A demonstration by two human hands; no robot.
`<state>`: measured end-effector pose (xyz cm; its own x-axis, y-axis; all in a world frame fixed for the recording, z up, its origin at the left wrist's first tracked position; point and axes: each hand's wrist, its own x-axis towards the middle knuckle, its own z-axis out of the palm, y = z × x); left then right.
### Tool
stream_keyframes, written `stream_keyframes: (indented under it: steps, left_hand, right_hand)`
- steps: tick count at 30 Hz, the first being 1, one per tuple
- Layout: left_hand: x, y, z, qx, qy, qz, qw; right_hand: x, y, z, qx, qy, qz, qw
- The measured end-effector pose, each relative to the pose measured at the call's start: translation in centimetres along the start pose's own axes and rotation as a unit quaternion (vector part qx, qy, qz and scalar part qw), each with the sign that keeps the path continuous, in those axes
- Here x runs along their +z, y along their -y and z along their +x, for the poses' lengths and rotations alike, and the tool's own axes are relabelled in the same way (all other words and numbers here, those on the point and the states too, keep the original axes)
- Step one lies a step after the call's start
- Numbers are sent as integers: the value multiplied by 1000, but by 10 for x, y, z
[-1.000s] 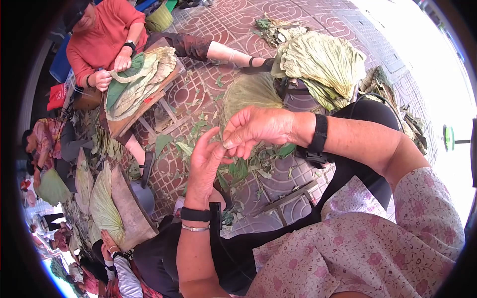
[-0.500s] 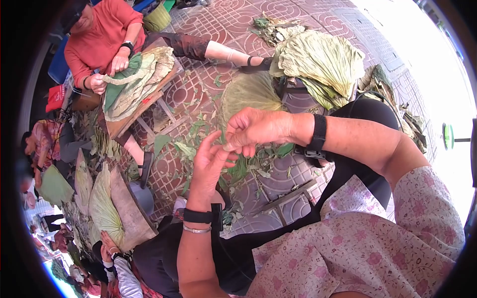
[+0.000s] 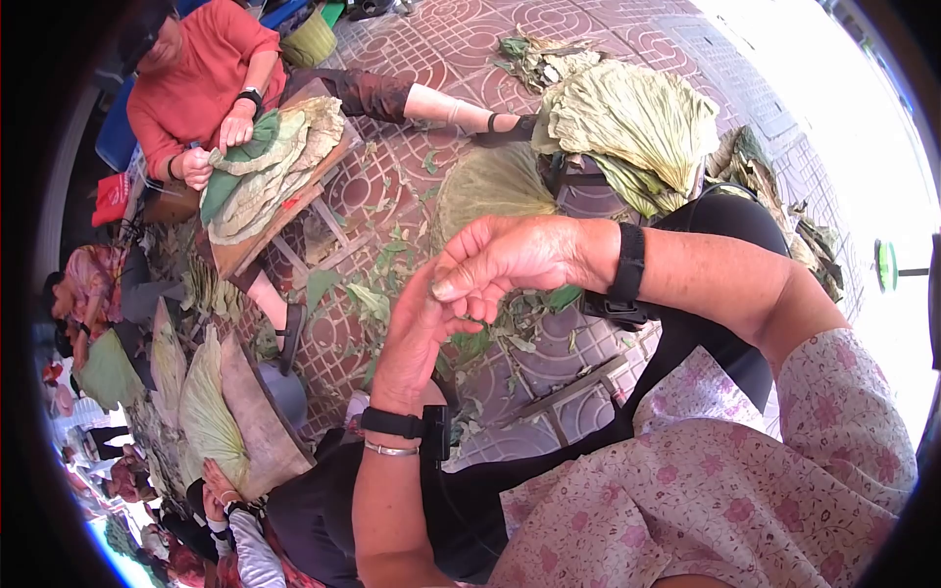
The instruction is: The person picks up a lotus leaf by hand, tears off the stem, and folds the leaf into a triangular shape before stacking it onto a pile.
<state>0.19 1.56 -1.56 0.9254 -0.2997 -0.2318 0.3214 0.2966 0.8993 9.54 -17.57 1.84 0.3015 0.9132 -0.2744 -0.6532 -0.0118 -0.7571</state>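
Left hand: touching right hand; we can't tell if either grip holds anything.
Leaf stack: far right of both, right hand nearer; ribs slant far-left to near-right.

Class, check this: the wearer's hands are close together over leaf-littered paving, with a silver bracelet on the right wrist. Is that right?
Not quite: the head view shows the silver bracelet on the left wrist. The rest stands: left hand and right hand are close together over leaf-littered paving.
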Motion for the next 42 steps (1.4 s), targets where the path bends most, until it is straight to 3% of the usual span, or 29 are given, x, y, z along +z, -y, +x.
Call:
stream_keyframes:
  steps: [6, 8, 12, 15, 21, 36, 42]
  left_hand:
    - [-10, 17, 4, 5, 125, -73, 989]
    - [-10, 23, 3, -2, 127, -81, 989]
    - [-3, 30, -6, -39, 113, -160, 980]
    - [-5, 34, -7, -65, 154, -209, 964]
    - [-16, 48, -11, -52, 134, -195, 970]
    - [11, 21, -13, -129, 140, -193, 962]
    - [8, 38, -17, -112, 125, -229, 959]
  right_hand:
    - [9, 3, -4, -27, -14, -59, 998]
    - [25, 11, -9, -27, -45, -113, 992]
    - [43, 6, -9, 1, -33, -105, 994]
    - [49, 3, -11, 21, -42, -72, 996]
    - [55, -1, -9, 50, -50, -55, 996]
    - [57, -8, 0, 76, -35, -21, 996]
    - [60, -10, 4, 98, -56, -38, 993]
